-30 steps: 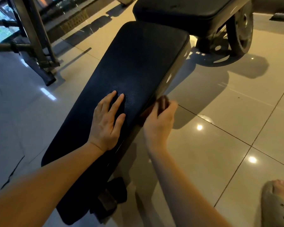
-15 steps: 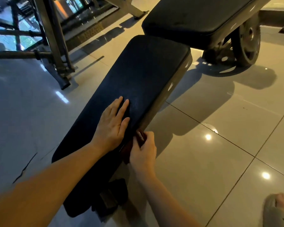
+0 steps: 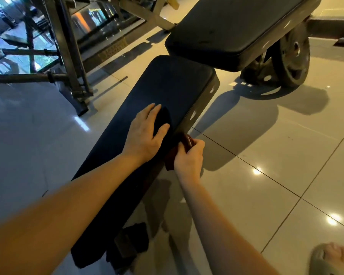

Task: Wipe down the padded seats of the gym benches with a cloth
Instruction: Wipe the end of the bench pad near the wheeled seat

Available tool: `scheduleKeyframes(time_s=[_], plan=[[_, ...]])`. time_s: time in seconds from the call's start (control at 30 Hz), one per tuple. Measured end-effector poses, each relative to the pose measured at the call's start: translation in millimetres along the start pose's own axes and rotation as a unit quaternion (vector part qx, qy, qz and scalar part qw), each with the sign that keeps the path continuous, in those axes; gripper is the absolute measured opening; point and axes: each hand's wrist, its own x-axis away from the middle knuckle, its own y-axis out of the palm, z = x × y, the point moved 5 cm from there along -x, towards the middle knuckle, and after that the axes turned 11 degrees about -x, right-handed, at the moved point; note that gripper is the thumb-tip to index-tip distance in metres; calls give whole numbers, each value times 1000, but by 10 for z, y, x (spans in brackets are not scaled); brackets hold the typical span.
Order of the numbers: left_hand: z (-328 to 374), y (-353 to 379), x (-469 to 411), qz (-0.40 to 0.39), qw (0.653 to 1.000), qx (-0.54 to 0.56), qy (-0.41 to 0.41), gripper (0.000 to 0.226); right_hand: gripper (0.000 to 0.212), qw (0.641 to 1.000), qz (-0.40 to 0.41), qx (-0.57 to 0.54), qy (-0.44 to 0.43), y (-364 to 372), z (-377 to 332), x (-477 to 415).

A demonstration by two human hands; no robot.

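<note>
Left hand: the left hand (image 3: 145, 133) is laid flat on the pad (image 3: 167, 86), fingers straight and thumb spread. Nothing is held.
Right hand: the right hand (image 3: 189, 159) is curled round the cloth (image 3: 185, 141). The cloth is bunched in the fingers and pressed to the pad's side edge, just beside the left thumb.
Cloth: a dark reddish rag, judged light and limp. It is best kept gathered in the palm so that no loose end drags. Part of it shows on the wrist side of the right hand.
Pad: long, dark and textured, it runs on past the left fingertips and back under the left forearm. It is judged cushioned yet firm, and too heavy on its frame to shift under wiping. The top can be braced while the edge is followed along its length.
Second pad: a raised pad (image 3: 236, 30) is seen well beyond both hands, over the near pad's far end.
In the way: a wheel (image 3: 290, 56) is seen under the second pad, far ahead of the right hand. A bench foot (image 3: 131, 245) lies back beneath the left forearm. Neither is judged to block the edge.
Around: a rack (image 3: 68, 52) stands well out from the left hand. The glossy floor (image 3: 266, 155) lies outward of the right hand. A sandalled foot (image 3: 330, 259) is seen back by the right elbow.
</note>
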Motion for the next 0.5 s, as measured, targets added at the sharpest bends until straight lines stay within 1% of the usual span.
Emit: scheduleKeyframes(time_s=[0.1,0.17,0.23,0.33,0.37,0.43,0.5], plan=[[250,50,-249,13,999,31,-16,62,17,998,32,-11,-44,-141,-331,-322],[355,73,-387,18,999,31,-18,62,15,997,33,2,-73,-181,-422,-434],[385,95,-430,28,999,30,-17,63,14,995,-2,29,-96,-171,-370,-372],[345,140,-418,39,997,56,-24,63,19,987,-56,49,-139,-132,-268,-65],[332,152,-415,42,997,62,-24,63,19,984,-53,55,-162,-136,-306,-60],[318,157,-414,55,996,63,-19,63,13,978,-19,64,-196,-166,-475,-306],[315,164,-422,66,996,60,-13,62,7,976,24,62,-206,-231,-714,-644]])
